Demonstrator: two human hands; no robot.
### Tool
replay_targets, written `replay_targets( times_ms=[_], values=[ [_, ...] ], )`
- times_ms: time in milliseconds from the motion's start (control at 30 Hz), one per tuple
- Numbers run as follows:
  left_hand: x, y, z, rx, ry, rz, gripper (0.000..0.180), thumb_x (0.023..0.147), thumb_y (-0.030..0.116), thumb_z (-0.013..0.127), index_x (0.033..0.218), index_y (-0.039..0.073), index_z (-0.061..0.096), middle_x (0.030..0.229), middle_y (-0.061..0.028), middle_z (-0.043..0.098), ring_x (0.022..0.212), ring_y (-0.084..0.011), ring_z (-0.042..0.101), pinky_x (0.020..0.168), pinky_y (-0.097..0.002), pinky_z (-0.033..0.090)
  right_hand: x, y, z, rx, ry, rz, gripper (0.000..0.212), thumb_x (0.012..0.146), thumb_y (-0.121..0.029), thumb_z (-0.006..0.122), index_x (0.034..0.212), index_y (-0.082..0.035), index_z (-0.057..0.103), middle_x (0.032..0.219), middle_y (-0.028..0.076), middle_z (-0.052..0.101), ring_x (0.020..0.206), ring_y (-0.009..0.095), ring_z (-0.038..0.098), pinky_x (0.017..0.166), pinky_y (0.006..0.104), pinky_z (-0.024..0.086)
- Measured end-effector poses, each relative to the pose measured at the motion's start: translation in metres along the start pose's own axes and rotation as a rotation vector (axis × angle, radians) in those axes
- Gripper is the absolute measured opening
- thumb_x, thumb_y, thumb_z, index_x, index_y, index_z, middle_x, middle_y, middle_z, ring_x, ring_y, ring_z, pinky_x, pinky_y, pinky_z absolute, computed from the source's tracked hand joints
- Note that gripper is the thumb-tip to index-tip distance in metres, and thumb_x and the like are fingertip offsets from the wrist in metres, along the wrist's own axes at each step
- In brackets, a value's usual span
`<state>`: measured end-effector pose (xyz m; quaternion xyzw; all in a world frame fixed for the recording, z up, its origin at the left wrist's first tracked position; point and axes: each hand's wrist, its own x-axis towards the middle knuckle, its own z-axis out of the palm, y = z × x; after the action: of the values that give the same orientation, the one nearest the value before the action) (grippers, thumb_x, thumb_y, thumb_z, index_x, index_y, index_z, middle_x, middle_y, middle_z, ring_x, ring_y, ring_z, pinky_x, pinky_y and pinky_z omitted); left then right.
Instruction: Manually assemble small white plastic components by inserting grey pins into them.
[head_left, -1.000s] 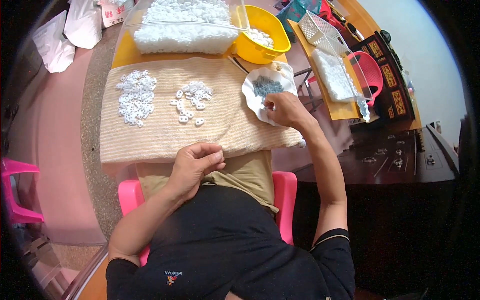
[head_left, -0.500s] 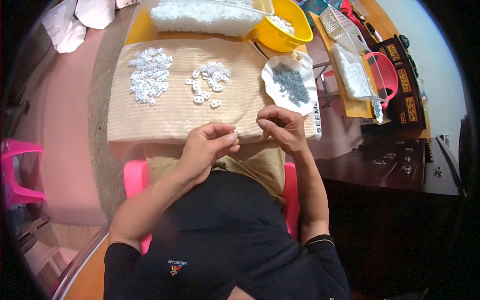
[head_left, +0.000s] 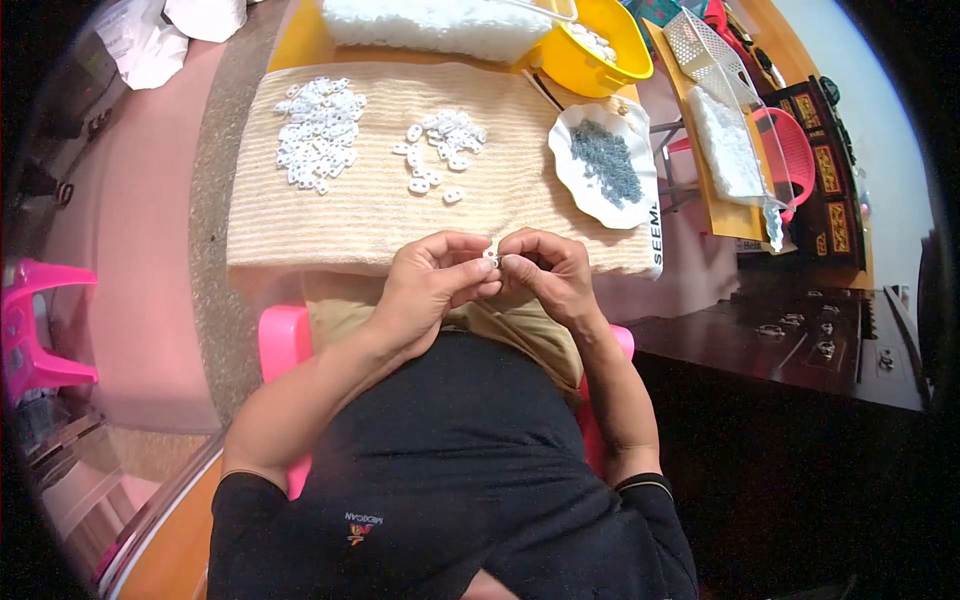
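Note:
My left hand pinches a small white plastic piece between thumb and fingertips, just past the near edge of the towel-covered table. Against it, the fingertips of my right hand are closed; whatever they hold is too small and hidden to name. Both hands meet at the piece. Farther off on the towel lie a large pile of white two-holed pieces at left and a smaller, looser group in the middle. A white scalloped dish at right holds many tiny grey parts.
A clear bin of white pieces and a yellow basin stand at the far edge. Beyond, at right, are another clear bin and a pink basket. A pink stool stands at left, a dark cabinet at right.
My right hand has moved left from near the dish, and its fingertips now meet my left hand at the white piece. The whole view has shifted slightly.

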<state>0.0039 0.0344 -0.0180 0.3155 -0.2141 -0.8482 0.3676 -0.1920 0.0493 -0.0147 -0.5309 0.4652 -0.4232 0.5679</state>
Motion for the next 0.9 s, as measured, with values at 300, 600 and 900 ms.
replay_targets(
  times_ms=[300, 600, 900],
  values=[
    [0.000, 0.002, 0.001, 0.042, 0.003, -0.012, 0.015, 0.087, 0.003, 0.063, 0.102, 0.000, 0.061, 0.093, -0.0082, 0.067, 0.080, -0.0138, 0.066, 0.076, -0.0261, 0.057, 0.000, 0.000, 0.000, -0.024, -0.007, 0.001, 0.011, 0.089, -0.007, 0.064, 0.095, 0.003, 0.063, 0.085, 0.003, 0.064, 0.073, 0.007, 0.060, 0.065, 0.0206, 0.051],
    [0.000, -0.001, -0.001, 0.065, 0.012, 0.003, 0.016, 0.087, 0.003, 0.063, 0.103, 0.000, 0.062, 0.093, -0.0088, 0.067, 0.080, -0.0139, 0.066, 0.075, -0.0262, 0.057, 0.000, -0.005, 0.004, -0.182, -0.031, -0.090, 0.009, 0.090, -0.006, 0.061, 0.093, 0.003, 0.063, 0.084, 0.002, 0.063, 0.074, 0.007, 0.059, 0.065, 0.0202, 0.049],
    [-0.001, -0.003, -0.002, 0.092, 0.038, 0.026, 0.016, 0.087, 0.002, 0.063, 0.102, -0.002, 0.061, 0.092, -0.0096, 0.066, 0.079, -0.0151, 0.066, 0.075, -0.0264, 0.058, -0.002, -0.009, 0.010, -0.182, -0.001, -0.003, 0.012, 0.091, -0.008, 0.060, 0.091, 0.003, 0.063, 0.083, 0.002, 0.062, 0.075, 0.007, 0.055, 0.067, 0.0203, 0.044]
  ],
)
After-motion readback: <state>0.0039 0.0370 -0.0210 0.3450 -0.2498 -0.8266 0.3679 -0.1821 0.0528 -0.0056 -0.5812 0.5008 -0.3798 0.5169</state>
